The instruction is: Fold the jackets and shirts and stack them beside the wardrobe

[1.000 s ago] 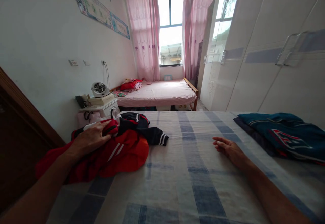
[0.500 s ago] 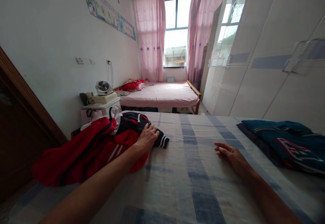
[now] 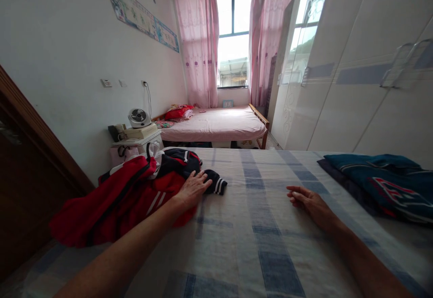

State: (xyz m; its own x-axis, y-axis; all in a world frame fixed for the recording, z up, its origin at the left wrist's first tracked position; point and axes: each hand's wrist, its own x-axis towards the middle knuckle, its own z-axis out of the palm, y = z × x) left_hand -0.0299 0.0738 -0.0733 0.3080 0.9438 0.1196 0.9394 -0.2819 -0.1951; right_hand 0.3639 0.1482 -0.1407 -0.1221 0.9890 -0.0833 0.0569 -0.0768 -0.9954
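Moved since the earlier frame: left hand (image 3: 193,189), shifted right from the red garment onto the dark sleeve; right hand, nearly where it was.
Left hand: open, palm down, fingers spread across the dark sleeve (image 3: 214,184); no grip on the cloth to be seen.
Right hand (image 3: 306,201): fingers loosely half-curled, holding nothing visible, above the checked sheet (image 3: 233,253).
Dark sleeve: two white cuff stripes, pointing right, at the right end of the heap.
Red garment (image 3: 111,190): rumpled, left of the sleeve, partly under the left forearm, near the sheet's left edge.
Teal garment (image 3: 358,167): folded flat, far right, well apart from the heap.
Risk, as judged: a pull on the sleeve might drag the tangled heap along; a leftward push might tip the red garment over the edge.
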